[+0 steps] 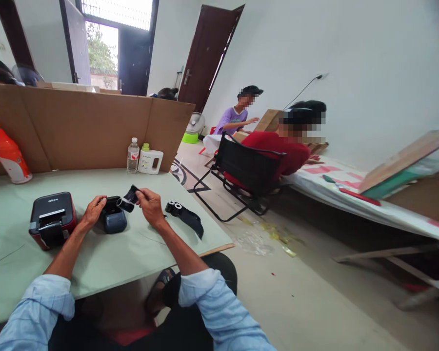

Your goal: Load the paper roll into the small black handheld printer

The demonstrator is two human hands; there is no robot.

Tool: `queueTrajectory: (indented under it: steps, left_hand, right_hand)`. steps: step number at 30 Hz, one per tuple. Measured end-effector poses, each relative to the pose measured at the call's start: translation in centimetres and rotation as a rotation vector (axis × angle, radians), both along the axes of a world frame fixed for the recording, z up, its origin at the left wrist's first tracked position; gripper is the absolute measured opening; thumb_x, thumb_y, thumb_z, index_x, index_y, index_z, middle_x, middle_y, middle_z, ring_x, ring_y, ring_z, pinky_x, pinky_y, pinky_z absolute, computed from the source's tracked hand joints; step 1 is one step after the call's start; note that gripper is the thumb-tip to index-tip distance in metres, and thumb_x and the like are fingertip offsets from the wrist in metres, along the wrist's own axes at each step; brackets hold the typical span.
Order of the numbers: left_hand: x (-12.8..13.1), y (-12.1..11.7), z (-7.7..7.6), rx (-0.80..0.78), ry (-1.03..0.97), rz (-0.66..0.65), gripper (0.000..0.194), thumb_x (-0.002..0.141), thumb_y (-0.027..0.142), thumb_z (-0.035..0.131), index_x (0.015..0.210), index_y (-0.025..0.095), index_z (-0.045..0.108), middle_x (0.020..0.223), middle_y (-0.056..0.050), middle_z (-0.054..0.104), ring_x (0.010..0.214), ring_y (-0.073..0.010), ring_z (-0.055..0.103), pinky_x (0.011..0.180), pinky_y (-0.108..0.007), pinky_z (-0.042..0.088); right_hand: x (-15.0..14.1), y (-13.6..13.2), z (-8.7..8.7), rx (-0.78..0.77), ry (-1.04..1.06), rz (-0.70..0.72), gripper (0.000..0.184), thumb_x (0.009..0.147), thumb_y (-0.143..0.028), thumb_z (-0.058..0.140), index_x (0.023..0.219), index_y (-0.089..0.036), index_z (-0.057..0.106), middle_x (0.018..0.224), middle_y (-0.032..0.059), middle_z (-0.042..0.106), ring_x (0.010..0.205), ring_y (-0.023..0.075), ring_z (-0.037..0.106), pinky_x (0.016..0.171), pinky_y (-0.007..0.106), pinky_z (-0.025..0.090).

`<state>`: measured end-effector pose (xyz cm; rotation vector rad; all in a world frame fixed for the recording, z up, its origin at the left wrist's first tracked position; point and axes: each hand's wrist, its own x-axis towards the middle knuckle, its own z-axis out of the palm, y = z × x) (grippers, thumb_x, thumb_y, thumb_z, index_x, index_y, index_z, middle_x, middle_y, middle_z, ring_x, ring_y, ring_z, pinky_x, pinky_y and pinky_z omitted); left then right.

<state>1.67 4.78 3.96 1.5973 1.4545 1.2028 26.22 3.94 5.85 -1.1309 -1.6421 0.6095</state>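
Observation:
My left hand [91,213] pinches the raised lid edge of a small dark label printer [115,223], which stands on the pale green table [139,258]. In my right hand [150,206], closed between thumb and fingers, is the loose end of a small black label roll [126,204]. That roll hangs just above the right side of the printer's opening. To the right of my right hand lies a black ribbon strip [186,218] with two small white-cored rolls at its end. A larger black and red printer [55,215] sits left of my left hand.
A cardboard partition [91,129] borders the table's far side. Before it stand an orange bottle [9,155], a clear water bottle [133,157] and a white jug [151,162]. Two people sit at the right, one on a black folding chair [247,168] beside a long table [336,185].

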Motion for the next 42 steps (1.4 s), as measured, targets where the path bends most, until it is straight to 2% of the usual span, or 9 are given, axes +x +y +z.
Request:
queueTrajectory:
  steps: [4, 9, 11, 14, 17, 25, 30, 37, 42]
  left_hand:
    - [0.0, 0.0, 0.0, 0.003, -0.008, 0.016, 0.057, 0.081, 0.065, 0.057, 0.113, 0.021, 0.071, 0.12, -0.006, 0.074, 0.117, -0.029, 0.062, 0.107, -0.041, 0.047]
    - [-0.2, 0.4, 0.2, 0.024, -0.004, 0.021, 0.063, 0.075, 0.073, 0.057, 0.109, 0.021, 0.071, 0.112, -0.007, 0.075, 0.113, -0.0294, 0.064, 0.102, -0.041, 0.05]
    - [-0.3, 0.5, 0.3, 0.029, 0.002, 0.02, 0.065, 0.074, 0.075, 0.057, 0.109, 0.022, 0.071, 0.112, -0.007, 0.075, 0.112, -0.0299, 0.064, 0.101, -0.042, 0.05]
    - [-0.3, 0.6, 0.3, 0.027, 0.005, 0.022, 0.067, 0.072, 0.076, 0.057, 0.108, 0.021, 0.071, 0.112, -0.008, 0.075, 0.112, -0.0309, 0.064, 0.102, -0.043, 0.05]
    - [-0.2, 0.6, 0.1, 0.016, -0.002, 0.025, 0.067, 0.072, 0.075, 0.057, 0.109, 0.021, 0.071, 0.113, -0.007, 0.074, 0.113, -0.0306, 0.064, 0.103, -0.042, 0.049]
    - [0.0, 0.4, 0.0, -0.002, -0.01, 0.024, 0.067, 0.073, 0.074, 0.058, 0.112, 0.021, 0.072, 0.111, -0.007, 0.074, 0.109, -0.029, 0.063, 0.101, -0.04, 0.05]
    - [0.0, 0.3, 0.2, 0.0, -0.011, 0.017, 0.063, 0.076, 0.071, 0.058, 0.112, 0.021, 0.071, 0.116, -0.007, 0.074, 0.113, -0.0291, 0.063, 0.103, -0.041, 0.05]
    - [0.0, 0.3, 0.4, -0.009, 0.003, 0.014, 0.062, 0.076, 0.068, 0.057, 0.113, 0.02, 0.07, 0.12, -0.008, 0.073, 0.119, -0.0299, 0.061, 0.108, -0.042, 0.046]
    - [0.0, 0.2, 0.6, -0.005, 0.01, 0.009, 0.064, 0.075, 0.069, 0.056, 0.113, 0.019, 0.069, 0.117, -0.008, 0.073, 0.117, -0.0303, 0.062, 0.107, -0.042, 0.046]
  right_hand:
    - [4.2, 1.0, 0.2, -0.12, -0.044, -0.042, 0.036, 0.099, -0.043, 0.048, 0.088, -0.017, 0.07, 0.062, -0.0004, 0.064, 0.054, 0.0154, 0.063, 0.052, 0.024, 0.048]
    - [5.8, 2.2, -0.9, -0.221, -0.203, -0.097, 0.031, 0.095, -0.031, 0.054, 0.073, -0.017, 0.069, 0.048, -0.0028, 0.059, 0.048, 0.0145, 0.06, 0.053, 0.023, 0.046]
    - [6.0, 2.6, -1.1, -0.226, -0.276, -0.137, 0.025, 0.094, -0.028, 0.056, 0.079, -0.017, 0.072, 0.057, -0.0004, 0.066, 0.059, 0.0165, 0.065, 0.061, 0.024, 0.049]
    - [6.8, 2.3, -1.1, -0.199, -0.397, -0.213, 0.02, 0.095, -0.025, 0.06, 0.109, -0.018, 0.073, 0.096, 0.0075, 0.077, 0.093, 0.0219, 0.071, 0.084, 0.031, 0.052]
    - [7.8, 0.6, -1.5, -0.185, -0.545, -0.233, 0.027, 0.097, -0.021, 0.059, 0.123, -0.019, 0.067, 0.124, 0.0133, 0.07, 0.117, 0.0252, 0.064, 0.1, 0.036, 0.047]
    - [8.3, -3.9, -2.9, -0.289, -0.853, -0.153, 0.016, 0.098, -0.014, 0.056, 0.106, -0.017, 0.069, 0.117, 0.0174, 0.07, 0.112, 0.0292, 0.066, 0.091, 0.036, 0.048]
    - [8.6, -3.7, -1.8, -0.346, -0.885, -0.091, 0.019, 0.099, -0.027, 0.059, 0.114, -0.018, 0.068, 0.123, 0.0152, 0.068, 0.117, 0.0283, 0.063, 0.095, 0.035, 0.046]
    - [9.7, -3.6, -1.5, -0.444, -0.778, 0.004, 0.062, 0.082, -0.047, 0.081, 0.133, -0.016, 0.064, 0.134, 0.0168, 0.066, 0.122, 0.0306, 0.063, 0.096, 0.035, 0.047]
    - [9.9, -3.6, -1.7, -0.451, -0.631, 0.029, 0.046, 0.078, -0.042, 0.083, 0.116, -0.018, 0.075, 0.107, 0.0067, 0.077, 0.095, 0.0222, 0.071, 0.077, 0.027, 0.048]
